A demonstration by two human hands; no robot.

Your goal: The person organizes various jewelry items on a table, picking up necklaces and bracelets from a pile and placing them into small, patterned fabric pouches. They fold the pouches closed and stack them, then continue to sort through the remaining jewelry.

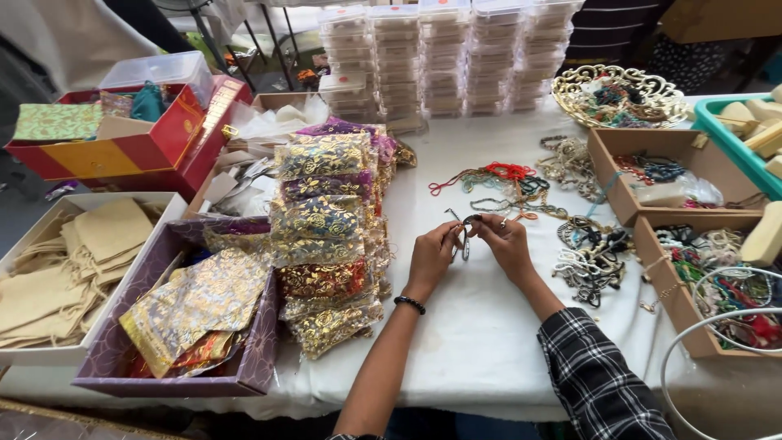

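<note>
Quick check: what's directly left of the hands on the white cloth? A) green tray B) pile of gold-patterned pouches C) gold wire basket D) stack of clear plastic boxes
B: the pile of gold-patterned pouches lies just left of the left hand; both hands, with the right hand, hold a small dark bracelet.

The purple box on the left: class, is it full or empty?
Partly full: the purple box is open, with gold-patterned pouches lying loose inside.

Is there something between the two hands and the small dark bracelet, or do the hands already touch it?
Nothing visible stands between them. The left hand and the right hand both pinch the bracelet with their fingertips, just above the white tablecloth. The stack of gold-patterned pouches lies to the left and the loose bead strings to the right, both apart from it.
</note>
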